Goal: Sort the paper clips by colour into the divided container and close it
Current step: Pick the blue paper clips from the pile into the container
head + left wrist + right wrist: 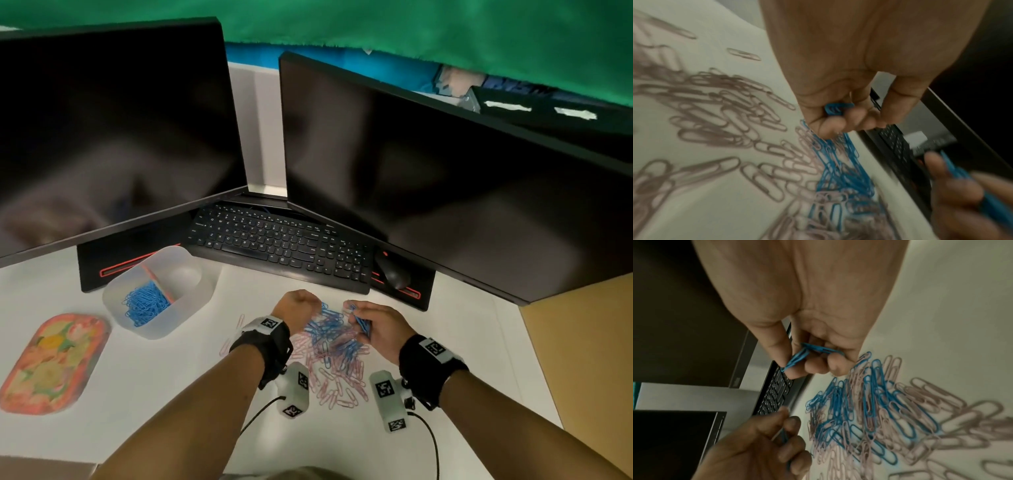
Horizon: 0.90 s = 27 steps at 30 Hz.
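Nearest, mixed pile of pink and blue paper clips (334, 353) on the white desk (164, 377), left hand (295, 306) and right hand (375, 323) each curled round blue clips above it, divided container (159, 291) farther left, open, blue clips in one half.

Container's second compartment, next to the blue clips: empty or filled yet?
Empty. The container holds blue clips only in its near-left section; the other section shows bare translucent plastic, no pink clips.
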{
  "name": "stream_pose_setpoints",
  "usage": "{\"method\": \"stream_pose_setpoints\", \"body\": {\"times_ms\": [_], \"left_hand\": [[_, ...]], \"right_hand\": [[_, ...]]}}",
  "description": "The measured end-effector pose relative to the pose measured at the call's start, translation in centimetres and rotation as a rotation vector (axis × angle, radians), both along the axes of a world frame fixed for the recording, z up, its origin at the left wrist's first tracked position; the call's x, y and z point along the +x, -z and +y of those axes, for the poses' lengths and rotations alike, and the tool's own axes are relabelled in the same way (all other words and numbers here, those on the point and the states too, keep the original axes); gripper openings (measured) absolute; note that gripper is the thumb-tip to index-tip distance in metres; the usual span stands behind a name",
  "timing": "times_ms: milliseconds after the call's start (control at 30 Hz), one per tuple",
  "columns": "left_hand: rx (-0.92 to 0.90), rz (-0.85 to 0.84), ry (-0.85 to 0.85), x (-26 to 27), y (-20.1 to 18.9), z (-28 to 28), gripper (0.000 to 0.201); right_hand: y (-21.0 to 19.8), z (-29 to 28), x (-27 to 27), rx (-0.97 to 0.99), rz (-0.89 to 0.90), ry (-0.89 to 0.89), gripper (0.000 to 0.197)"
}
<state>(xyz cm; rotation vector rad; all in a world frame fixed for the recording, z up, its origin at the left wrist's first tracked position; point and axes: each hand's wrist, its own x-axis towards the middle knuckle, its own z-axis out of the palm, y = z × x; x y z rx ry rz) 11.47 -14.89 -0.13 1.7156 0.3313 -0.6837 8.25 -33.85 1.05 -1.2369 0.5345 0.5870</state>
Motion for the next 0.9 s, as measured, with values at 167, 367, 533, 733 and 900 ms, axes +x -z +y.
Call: {"method": "stream_pose_setpoints", "body": {"times_ms": [167,367,533,733,900], "left_hand": [[0.623,-0.337,0.55,-0.7,-0.1,-2.5,0.017],[0.857,-0.371,0.717,-1.2,0.7,-3.3,0.023],[0.834,-0.341,0.684,-1.4,0.8,-2.9,0.021],[0.607,-0.311,0.438,-1.6,1.1,-1.4,0.016],[0.335,-0.312,0.202,-2.4,0.1,0.4,0.018]], "right_hand": [[-1.0,-0.2,-0.8,0.078,0.09,0.037,0.024],[-1.7,-0.9,-1.0,0.029,0.081,0.037,0.02],[-1.9,-1.3,-1.0,0.007,0.075,0.021,0.02],[-2.1,-1.1,-0.8,0.004,0.071,0.01,0.019],[-2.2,0.2,-0.3,-0.006,0.087,-0.008,0.016]]}}
